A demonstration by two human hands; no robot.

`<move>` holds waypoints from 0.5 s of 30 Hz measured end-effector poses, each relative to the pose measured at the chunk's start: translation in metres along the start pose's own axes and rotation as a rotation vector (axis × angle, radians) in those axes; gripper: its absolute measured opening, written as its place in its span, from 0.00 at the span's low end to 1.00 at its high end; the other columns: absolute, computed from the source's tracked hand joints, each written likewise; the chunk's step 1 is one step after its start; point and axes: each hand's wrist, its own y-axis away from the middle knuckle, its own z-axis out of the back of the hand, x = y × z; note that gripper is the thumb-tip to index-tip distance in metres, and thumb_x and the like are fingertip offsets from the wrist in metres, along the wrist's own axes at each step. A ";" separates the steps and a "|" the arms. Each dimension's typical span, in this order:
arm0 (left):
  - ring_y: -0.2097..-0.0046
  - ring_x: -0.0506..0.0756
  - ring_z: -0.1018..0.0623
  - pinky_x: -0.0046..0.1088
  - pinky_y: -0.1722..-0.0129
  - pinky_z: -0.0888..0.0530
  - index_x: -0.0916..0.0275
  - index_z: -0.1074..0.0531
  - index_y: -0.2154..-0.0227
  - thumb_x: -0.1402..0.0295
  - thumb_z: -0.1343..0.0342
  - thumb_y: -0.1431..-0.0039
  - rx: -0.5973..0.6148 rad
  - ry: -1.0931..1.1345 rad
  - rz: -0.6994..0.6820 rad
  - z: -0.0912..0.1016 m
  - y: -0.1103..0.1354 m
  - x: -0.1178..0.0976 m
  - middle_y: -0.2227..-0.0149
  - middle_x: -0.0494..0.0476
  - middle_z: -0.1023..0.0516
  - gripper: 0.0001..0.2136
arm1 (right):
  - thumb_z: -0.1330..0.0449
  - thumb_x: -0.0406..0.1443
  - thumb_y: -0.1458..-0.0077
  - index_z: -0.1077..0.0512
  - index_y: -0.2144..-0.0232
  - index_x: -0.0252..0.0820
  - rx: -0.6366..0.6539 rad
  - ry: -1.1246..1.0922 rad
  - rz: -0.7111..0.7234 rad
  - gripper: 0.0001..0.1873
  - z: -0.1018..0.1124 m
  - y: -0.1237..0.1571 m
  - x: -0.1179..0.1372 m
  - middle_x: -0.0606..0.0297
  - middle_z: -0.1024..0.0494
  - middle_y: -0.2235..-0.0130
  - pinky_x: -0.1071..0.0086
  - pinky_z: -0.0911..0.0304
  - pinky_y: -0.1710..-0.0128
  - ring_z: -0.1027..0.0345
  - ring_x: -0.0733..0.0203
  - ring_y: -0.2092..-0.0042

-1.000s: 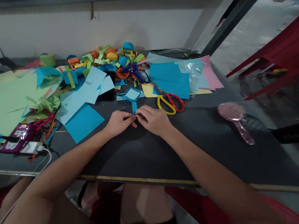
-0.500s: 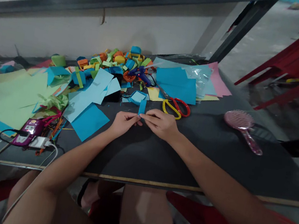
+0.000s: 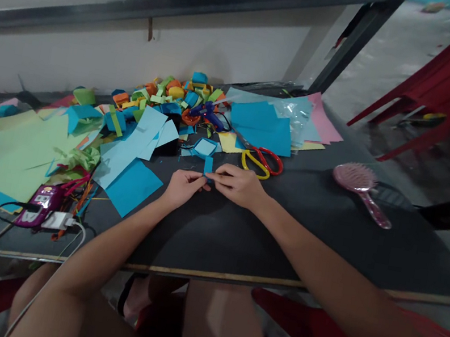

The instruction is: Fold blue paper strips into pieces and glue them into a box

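A small blue paper strip (image 3: 208, 165) stands upright between my hands over the dark table. My left hand (image 3: 182, 186) pinches its lower end between thumb and fingers. From the other side, my right hand (image 3: 241, 186) closes its fingertips on the same strip, so its bottom part is hidden. Just beyond it lies a small open blue paper box (image 3: 205, 147) with a pale inside. Scissors with red and yellow handles (image 3: 269, 163) rest behind my right hand. A blue glue gun (image 3: 208, 114) lies farther back, beside a heap of folded paper pieces (image 3: 168, 93).
Blue paper sheets (image 3: 262, 127) and pink paper (image 3: 323, 119) lie at the back right. A pink hairbrush (image 3: 356, 179) is on the right. To the left are a blue square sheet (image 3: 134, 187), green paper (image 3: 21, 149) and a purple power socket (image 3: 42, 206) with a white cable.
The view has shifted slightly. Both hands keep hold of the blue strip in nearly the same place, and the fingers have moved only a little.
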 end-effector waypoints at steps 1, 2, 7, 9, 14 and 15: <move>0.74 0.50 0.26 0.24 0.70 0.30 0.62 0.20 0.76 0.64 0.44 0.45 -0.001 -0.001 0.001 0.000 0.000 0.000 0.75 0.53 0.19 0.11 | 0.45 0.33 0.40 0.20 0.59 0.48 -0.018 -0.060 -0.012 0.14 0.000 0.000 -0.001 0.64 0.20 0.66 0.74 0.37 0.74 0.29 0.67 0.69; 0.74 0.49 0.26 0.23 0.71 0.30 0.62 0.20 0.75 0.64 0.44 0.44 -0.003 0.010 -0.001 0.000 0.000 0.000 0.75 0.53 0.19 0.11 | 0.45 0.33 0.41 0.20 0.59 0.47 -0.045 -0.120 -0.038 0.14 -0.001 0.000 -0.001 0.64 0.21 0.66 0.73 0.37 0.73 0.29 0.67 0.69; 0.74 0.49 0.27 0.23 0.72 0.30 0.63 0.23 0.76 0.60 0.46 0.41 -0.034 0.027 -0.049 0.000 -0.001 -0.002 0.75 0.54 0.20 0.14 | 0.41 0.38 0.43 0.21 0.61 0.42 -0.217 -0.399 -0.480 0.12 -0.008 -0.003 0.012 0.62 0.23 0.67 0.72 0.35 0.74 0.32 0.66 0.71; 0.74 0.49 0.26 0.23 0.71 0.30 0.63 0.23 0.74 0.59 0.47 0.40 -0.042 0.005 -0.074 -0.001 0.000 -0.003 0.74 0.54 0.20 0.15 | 0.38 0.43 0.46 0.22 0.61 0.41 -0.241 -0.613 -0.719 0.14 -0.012 -0.005 0.016 0.63 0.24 0.69 0.73 0.36 0.77 0.31 0.65 0.71; 0.74 0.48 0.27 0.23 0.71 0.32 0.61 0.26 0.72 0.64 0.51 0.36 -0.009 -0.207 -0.185 -0.002 0.004 -0.008 0.73 0.52 0.20 0.13 | 0.32 0.51 0.58 0.25 0.71 0.38 -0.061 -0.959 -0.939 0.22 -0.014 -0.007 0.014 0.66 0.27 0.75 0.76 0.46 0.85 0.36 0.68 0.77; 0.74 0.48 0.27 0.23 0.72 0.33 0.61 0.26 0.72 0.65 0.52 0.36 -0.013 -0.268 -0.196 -0.003 0.006 -0.009 0.73 0.51 0.20 0.12 | 0.32 0.51 0.58 0.24 0.72 0.37 -0.026 -0.961 -0.921 0.22 -0.012 -0.007 0.013 0.66 0.27 0.77 0.76 0.47 0.85 0.37 0.69 0.78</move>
